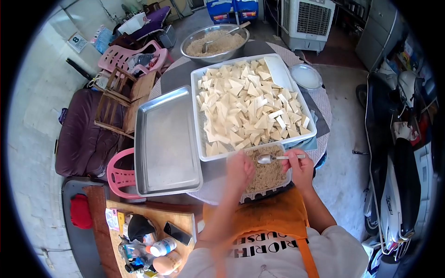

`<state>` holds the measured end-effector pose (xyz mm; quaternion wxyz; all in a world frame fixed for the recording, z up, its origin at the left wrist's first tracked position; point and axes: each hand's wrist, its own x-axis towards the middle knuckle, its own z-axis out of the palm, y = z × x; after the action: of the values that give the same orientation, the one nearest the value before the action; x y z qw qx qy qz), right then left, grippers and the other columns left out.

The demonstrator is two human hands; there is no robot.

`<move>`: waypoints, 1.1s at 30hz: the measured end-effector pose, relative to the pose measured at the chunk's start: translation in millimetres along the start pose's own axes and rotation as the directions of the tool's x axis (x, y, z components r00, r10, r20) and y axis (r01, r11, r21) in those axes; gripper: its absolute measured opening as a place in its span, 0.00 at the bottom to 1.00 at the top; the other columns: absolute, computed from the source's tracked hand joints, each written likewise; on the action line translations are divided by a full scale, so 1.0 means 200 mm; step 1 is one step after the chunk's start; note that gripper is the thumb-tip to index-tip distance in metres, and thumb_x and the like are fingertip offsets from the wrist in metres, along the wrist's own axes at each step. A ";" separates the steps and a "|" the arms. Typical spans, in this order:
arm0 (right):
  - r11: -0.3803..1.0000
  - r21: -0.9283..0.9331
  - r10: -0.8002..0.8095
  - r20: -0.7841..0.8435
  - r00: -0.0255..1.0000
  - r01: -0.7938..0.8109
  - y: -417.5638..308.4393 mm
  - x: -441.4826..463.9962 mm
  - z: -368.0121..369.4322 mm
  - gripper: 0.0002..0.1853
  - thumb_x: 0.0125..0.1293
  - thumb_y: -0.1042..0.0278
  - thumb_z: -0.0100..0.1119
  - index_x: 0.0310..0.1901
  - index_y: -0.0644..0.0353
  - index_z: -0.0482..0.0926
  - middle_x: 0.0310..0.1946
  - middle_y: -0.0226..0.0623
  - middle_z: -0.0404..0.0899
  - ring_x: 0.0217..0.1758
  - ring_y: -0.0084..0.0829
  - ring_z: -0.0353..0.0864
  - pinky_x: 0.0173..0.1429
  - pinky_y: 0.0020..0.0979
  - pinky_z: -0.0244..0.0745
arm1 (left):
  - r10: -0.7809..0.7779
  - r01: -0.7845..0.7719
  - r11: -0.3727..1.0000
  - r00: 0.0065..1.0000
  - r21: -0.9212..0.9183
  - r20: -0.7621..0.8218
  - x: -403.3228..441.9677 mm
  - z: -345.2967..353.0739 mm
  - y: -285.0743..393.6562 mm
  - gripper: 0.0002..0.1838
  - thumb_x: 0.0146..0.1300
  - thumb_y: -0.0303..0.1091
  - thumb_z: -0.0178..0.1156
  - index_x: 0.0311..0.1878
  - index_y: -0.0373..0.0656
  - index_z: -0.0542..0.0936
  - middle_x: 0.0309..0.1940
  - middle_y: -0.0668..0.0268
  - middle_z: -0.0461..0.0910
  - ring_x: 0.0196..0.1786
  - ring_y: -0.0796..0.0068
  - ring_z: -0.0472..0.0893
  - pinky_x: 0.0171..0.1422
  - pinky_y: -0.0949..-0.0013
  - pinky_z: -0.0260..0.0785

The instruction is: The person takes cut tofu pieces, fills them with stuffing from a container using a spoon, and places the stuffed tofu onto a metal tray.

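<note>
My right hand [299,167] is closed around the handle of a metal spoon [267,159], which lies level over a white tub of brown crumbly filling [265,176]. At the tub's left edge, my left hand [240,170] is blurred by motion, its fingers curled; whether it holds anything is hidden. Just beyond both hands stands a large white tray [200,134] heaped with pale triangular pieces [252,104]. A white scraper-like sheet [279,72] lies in its far right corner. To the left is a bare metal tray [169,141].
A steel bowl [186,52] with more crumbly filling and a spoon stands at the table's far side. A clear round lid or dish [306,76] sits at the right. A small wooden table [187,215] with a phone and bottles is at lower left; a scooter [394,185] stands right.
</note>
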<state>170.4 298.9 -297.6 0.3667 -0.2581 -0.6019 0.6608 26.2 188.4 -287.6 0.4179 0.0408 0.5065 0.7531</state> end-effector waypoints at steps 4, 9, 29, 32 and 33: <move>0.999 0.015 0.040 -0.006 0.999 -0.040 0.01 -0.02 -0.01 0.09 0.70 0.70 0.48 0.39 0.66 0.76 0.25 0.33 0.77 0.21 0.17 0.73 0.26 0.19 0.70 | 0.020 -0.013 0.998 0.994 -0.065 0.105 0.01 -0.03 -0.03 0.26 0.73 0.48 0.39 0.17 0.48 0.60 0.10 0.72 0.58 0.12 0.80 0.56 0.15 0.73 0.47; 0.995 -0.013 0.102 -0.019 0.995 -0.102 0.01 -0.02 -0.01 0.09 0.70 0.69 0.49 0.39 0.65 0.76 0.25 0.33 0.78 0.21 0.18 0.74 0.26 0.20 0.73 | 0.138 -0.092 0.979 0.956 -0.180 0.259 0.05 -0.11 -0.07 0.22 0.73 0.47 0.37 0.26 0.44 0.67 0.22 0.65 0.71 0.24 0.73 0.71 0.28 0.70 0.65; 0.966 0.151 0.220 -0.070 0.973 -0.208 -0.03 0.10 -0.05 0.09 0.68 0.68 0.52 0.36 0.67 0.77 0.24 0.38 0.79 0.20 0.22 0.77 0.25 0.25 0.78 | 0.061 -0.124 0.961 0.968 0.249 0.245 0.03 -0.15 -0.06 0.06 0.66 0.28 0.51 0.44 0.39 0.72 0.31 0.66 0.71 0.26 0.80 0.71 0.29 0.78 0.67; 0.964 0.148 0.236 -0.082 0.968 -0.222 0.00 0.09 -0.08 0.10 0.68 0.67 0.52 0.36 0.66 0.77 0.24 0.38 0.79 0.20 0.22 0.76 0.26 0.25 0.78 | 0.072 -0.122 0.963 0.976 0.241 0.205 0.01 -0.13 -0.06 0.10 0.70 0.37 0.45 0.38 0.44 0.72 0.24 0.72 0.70 0.24 0.83 0.67 0.28 0.80 0.60; 0.963 0.148 0.242 -0.086 0.967 -0.227 0.00 0.08 -0.08 0.10 0.68 0.67 0.52 0.37 0.66 0.77 0.24 0.38 0.79 0.20 0.22 0.76 0.26 0.24 0.78 | 0.097 -0.131 0.971 0.980 0.200 0.173 0.01 -0.11 -0.07 0.11 0.70 0.38 0.44 0.36 0.44 0.72 0.24 0.71 0.70 0.23 0.83 0.67 0.26 0.81 0.59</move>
<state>172.6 321.9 -299.0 0.3334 -0.3358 -0.5005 0.7249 22.2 175.3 -310.4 0.4067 0.1748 0.5448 0.7122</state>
